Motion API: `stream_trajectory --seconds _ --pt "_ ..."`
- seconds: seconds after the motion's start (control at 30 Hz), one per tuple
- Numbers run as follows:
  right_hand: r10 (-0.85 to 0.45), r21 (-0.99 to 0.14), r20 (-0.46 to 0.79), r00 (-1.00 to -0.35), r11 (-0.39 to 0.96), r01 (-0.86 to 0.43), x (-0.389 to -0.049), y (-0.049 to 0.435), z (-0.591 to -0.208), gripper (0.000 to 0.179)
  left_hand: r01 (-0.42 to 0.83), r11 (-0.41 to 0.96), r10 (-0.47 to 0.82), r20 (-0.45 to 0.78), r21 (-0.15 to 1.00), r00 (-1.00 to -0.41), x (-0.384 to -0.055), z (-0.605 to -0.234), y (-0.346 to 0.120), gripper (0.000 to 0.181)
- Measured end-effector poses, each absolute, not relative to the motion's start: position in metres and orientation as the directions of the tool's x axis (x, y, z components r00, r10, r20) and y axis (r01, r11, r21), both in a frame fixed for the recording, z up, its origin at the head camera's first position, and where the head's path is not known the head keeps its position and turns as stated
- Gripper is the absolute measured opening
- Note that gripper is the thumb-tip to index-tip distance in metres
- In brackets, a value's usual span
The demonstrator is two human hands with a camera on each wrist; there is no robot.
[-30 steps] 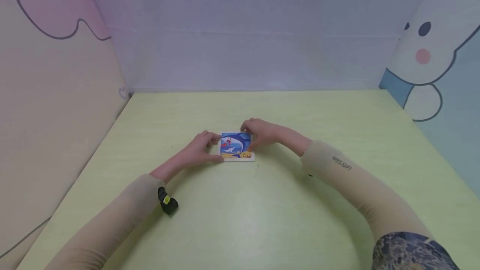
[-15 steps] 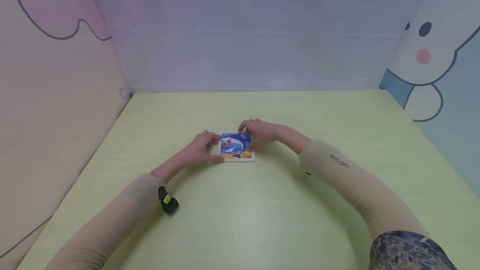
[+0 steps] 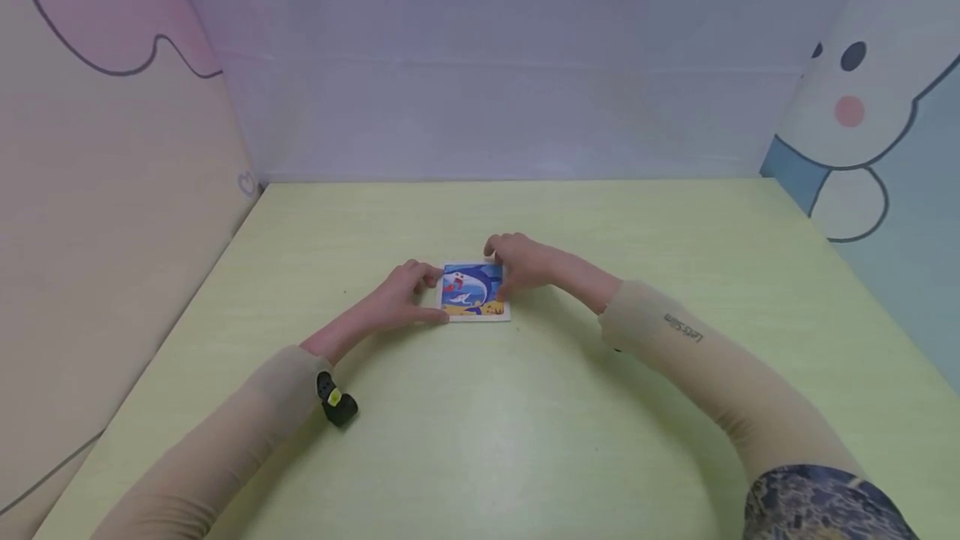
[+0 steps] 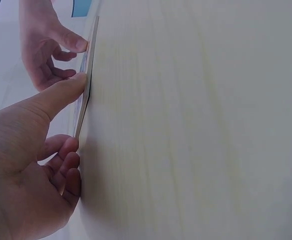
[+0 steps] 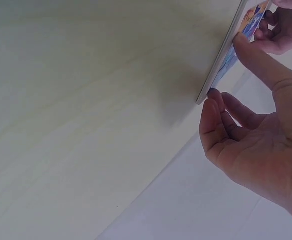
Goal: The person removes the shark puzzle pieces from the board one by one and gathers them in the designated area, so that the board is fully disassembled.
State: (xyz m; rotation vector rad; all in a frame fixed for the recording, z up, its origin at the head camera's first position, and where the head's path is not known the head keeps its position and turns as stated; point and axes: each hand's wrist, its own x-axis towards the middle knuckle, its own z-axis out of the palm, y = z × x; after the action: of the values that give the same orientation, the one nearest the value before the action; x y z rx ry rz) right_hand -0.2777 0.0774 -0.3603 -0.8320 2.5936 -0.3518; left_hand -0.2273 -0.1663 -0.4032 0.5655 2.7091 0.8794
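A small square picture board [image 3: 472, 290] with a white border lies on the table, printed with a blue shark-like animal and yellow shapes. My left hand [image 3: 397, 298] holds its left side, thumb at the near left corner and bent fingers at the far left. On the opposite side, my right hand [image 3: 521, 263] has its thumb on the right edge and curled fingers by the far right corner. The left wrist view catches the board [image 4: 92, 55] nearly edge-on, between both hands. In the right wrist view, thumb and index finger touch the board's edge [image 5: 220, 57].
The pale yellow-green table [image 3: 480, 415] surrounds the board. A lilac sheet [image 3: 495, 107] closes off the back, and panels with cartoon drawings stand at left and right. A small black device [image 3: 336, 402] is strapped to the left sleeve.
My right fingers shift slightly left along the board's far edge, then back right and a little away. The left hand and the board stay practically in place.
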Motion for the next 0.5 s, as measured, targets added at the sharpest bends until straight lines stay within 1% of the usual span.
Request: stream_trajectory --seconds 0.5 --pt "-0.613 -0.356 -0.304 -0.729 0.783 -0.510 -0.2782 0.0779 -0.3583 0.069 0.287 0.739 0.433 -0.104 0.609 -0.895 -0.2262 -0.4001 -0.1656 0.075"
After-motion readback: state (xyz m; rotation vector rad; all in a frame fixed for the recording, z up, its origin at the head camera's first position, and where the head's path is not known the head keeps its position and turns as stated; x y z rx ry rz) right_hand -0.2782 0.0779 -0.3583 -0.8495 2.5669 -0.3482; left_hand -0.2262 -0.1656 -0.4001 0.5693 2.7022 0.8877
